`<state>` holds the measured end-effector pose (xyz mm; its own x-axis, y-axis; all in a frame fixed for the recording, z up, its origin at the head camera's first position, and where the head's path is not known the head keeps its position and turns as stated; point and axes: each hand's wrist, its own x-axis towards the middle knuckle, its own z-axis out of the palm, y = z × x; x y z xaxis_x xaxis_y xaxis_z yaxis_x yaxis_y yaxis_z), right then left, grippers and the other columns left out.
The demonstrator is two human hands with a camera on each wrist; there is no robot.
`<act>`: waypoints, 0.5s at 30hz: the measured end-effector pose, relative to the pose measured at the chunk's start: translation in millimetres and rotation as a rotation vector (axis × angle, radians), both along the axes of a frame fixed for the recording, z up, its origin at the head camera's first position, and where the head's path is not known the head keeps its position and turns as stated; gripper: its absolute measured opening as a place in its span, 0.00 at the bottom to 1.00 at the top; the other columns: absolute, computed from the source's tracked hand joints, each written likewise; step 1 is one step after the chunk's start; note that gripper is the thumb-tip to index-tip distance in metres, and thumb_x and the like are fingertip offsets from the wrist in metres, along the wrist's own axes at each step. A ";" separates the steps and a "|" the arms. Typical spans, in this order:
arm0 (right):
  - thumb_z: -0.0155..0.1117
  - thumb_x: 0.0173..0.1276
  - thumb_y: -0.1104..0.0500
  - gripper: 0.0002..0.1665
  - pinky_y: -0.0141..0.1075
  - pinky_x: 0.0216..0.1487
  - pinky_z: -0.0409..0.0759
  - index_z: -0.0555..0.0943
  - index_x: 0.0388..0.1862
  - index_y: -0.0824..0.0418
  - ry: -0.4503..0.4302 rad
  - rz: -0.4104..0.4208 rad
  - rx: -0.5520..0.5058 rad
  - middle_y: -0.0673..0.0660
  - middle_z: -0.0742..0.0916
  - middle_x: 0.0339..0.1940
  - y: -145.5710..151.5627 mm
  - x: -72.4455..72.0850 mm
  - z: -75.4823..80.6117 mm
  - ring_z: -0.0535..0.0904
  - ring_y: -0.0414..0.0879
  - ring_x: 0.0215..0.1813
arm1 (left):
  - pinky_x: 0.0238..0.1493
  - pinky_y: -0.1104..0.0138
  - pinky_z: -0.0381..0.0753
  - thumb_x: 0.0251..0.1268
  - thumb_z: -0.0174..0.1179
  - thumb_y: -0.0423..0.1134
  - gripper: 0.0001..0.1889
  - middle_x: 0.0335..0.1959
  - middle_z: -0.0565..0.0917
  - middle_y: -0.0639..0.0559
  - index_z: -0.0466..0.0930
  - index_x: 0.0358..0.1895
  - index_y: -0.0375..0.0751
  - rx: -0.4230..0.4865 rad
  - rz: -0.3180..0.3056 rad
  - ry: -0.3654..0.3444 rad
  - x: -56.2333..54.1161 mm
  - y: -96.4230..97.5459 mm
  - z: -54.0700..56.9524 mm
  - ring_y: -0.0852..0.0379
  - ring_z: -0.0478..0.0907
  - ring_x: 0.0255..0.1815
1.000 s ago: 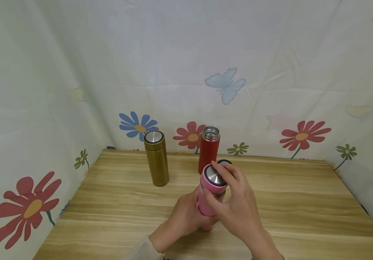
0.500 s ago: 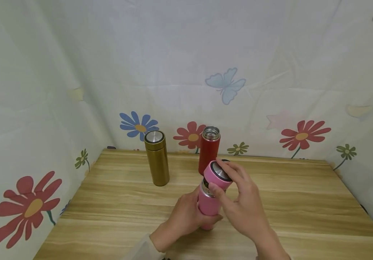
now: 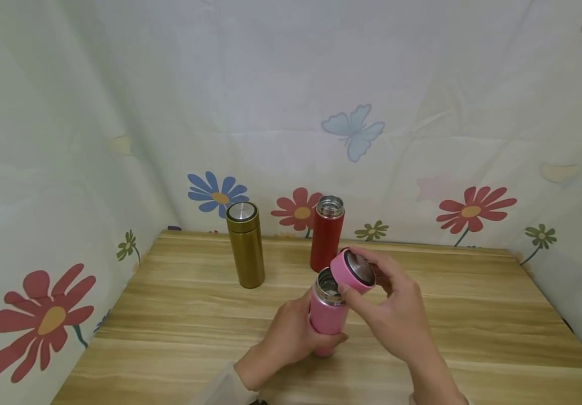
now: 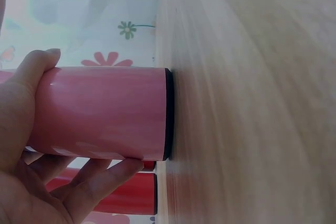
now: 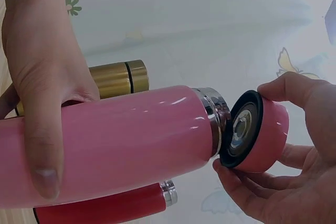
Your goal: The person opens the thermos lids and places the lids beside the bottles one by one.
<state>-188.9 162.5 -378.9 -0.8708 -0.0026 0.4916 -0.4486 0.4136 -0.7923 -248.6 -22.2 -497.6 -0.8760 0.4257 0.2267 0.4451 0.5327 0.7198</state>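
A pink thermos flask (image 3: 328, 318) stands on the table, its bare steel mouth (image 5: 212, 119) showing. My left hand (image 3: 288, 334) grips its body, fingers on one side and thumb on the other. In the left wrist view, the flask's black base is right at the wood. My right hand (image 3: 397, 309) holds the pink lid (image 5: 270, 140) between thumb and fingertips. The lid is off and tilted, its black inner ring facing the mouth and its lower edge close by the rim. In the head view, the steel disc on the lid's top faces up and right.
Behind the pink flask stands a lidless red thermos flask (image 3: 326, 239). A gold thermos flask (image 3: 247, 256) with its lid on stands to the left. The wooden table (image 3: 179, 332) is bounded by a flowered cloth backdrop (image 3: 281, 112) at the back and sides.
The right hand has lifted the pink lid off the flask and moved it up and to the right, tilting it. The left hand keeps its grip on the body.
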 end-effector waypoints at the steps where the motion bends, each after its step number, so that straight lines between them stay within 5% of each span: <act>1: 0.78 0.62 0.64 0.34 0.28 0.56 0.81 0.80 0.66 0.49 -0.009 0.011 -0.010 0.47 0.86 0.60 1.1 -0.1 0.4 0.84 0.40 0.54 | 0.51 0.68 0.84 0.50 0.76 0.67 0.41 0.49 0.88 0.63 0.71 0.67 0.57 0.005 -0.002 -0.005 0.1 -0.3 0.3 0.70 0.84 0.44; 15: 0.72 0.66 0.68 0.34 0.28 0.60 0.81 0.75 0.70 0.59 -0.116 0.181 -0.134 0.58 0.81 0.65 19.1 -1.5 6.0 0.82 0.45 0.60 | 0.55 0.63 0.84 0.49 0.77 0.66 0.41 0.52 0.87 0.65 0.71 0.66 0.61 0.015 0.000 -0.083 1.1 -1.3 4.1 0.68 0.84 0.48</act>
